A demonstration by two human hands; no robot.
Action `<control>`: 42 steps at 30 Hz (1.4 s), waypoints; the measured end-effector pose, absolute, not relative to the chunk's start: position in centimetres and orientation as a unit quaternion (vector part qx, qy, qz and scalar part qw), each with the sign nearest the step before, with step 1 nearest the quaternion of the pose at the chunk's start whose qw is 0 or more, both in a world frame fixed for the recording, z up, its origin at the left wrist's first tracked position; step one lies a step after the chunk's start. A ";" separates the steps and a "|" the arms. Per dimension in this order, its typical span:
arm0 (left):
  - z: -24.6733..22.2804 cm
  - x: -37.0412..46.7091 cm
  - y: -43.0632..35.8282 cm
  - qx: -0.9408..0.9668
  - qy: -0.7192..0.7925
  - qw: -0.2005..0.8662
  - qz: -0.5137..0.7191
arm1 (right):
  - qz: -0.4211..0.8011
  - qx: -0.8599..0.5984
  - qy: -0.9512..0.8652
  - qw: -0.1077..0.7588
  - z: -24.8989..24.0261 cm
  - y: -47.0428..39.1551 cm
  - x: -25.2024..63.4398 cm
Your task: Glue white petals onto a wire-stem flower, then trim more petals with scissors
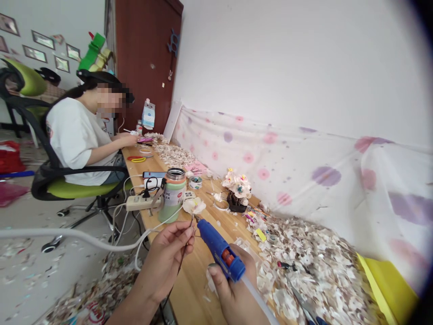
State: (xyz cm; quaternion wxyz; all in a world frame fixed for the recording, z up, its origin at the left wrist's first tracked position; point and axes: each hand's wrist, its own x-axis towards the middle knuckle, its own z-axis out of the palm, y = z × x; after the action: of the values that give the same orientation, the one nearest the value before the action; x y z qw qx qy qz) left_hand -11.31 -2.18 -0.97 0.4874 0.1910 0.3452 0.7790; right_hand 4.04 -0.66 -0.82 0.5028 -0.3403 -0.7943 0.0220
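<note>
Flower (194, 206) held at the tip of a glue gun (219, 248)

Taking the bloom as the clock's centre, the left hand (174, 253) sits at seven o'clock, thumb and fingertips pinching the dark stem (192, 221) just below the petals. Gripping that high probably steadies the bloom and leaves the joint exposed; the stem's lower length trails from the hand towards seven. The forearm slants up from that same direction, the back of the hand partly turned to the viewer.

At five o'clock the right hand (237, 282) wraps the gun, its thumb lying along the near side. The other fingers are mostly hidden, so I cannot tell whether the trigger is squeezed. The nozzle aims towards eleven, close under the petals; contact with the stem is unclear. A pale glue stick (259, 300) juts from the back towards five, clear of the bloom.

Flower and gun are over the wooden table (191, 289). At two o'clock, similar blooms (241, 186) stand in a dark holder (236, 206), perhaps to keep them upright. Loose pale pieces (324, 257) spread at four, likely within the right hand's reach.
</note>
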 end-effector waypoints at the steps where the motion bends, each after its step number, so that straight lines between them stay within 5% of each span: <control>1: -1.0 -11.3 -2.2 0.192 0.345 0.487 0.780 | 0.030 -0.339 -0.797 0.499 -0.8 -0.7 4.0; 13: -0.3 -11.9 -2.5 0.159 0.337 0.470 0.800 | 0.064 -0.359 -0.778 0.511 -2.0 1.5 4.6; 20: 0.5 -12.8 -3.8 0.143 0.344 0.444 0.815 | 0.008 -0.509 -0.838 0.193 -3.5 3.3 1.4; 32: -3.4 -14.0 -3.0 0.209 0.347 0.485 0.775 | 0.061 -0.508 -0.856 0.072 -7.6 4.0 -3.5; 42: -2.4 -11.1 -3.2 0.193 0.352 0.510 0.761 | 0.015 -0.604 -0.797 0.019 -4.7 6.9 8.8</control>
State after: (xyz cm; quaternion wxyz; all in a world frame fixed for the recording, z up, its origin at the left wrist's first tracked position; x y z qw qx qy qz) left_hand -11.13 -3.21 -2.42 0.5102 0.1931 0.3515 0.7608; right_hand 8.77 6.93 -4.73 0.0187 -0.6040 -0.7966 0.0155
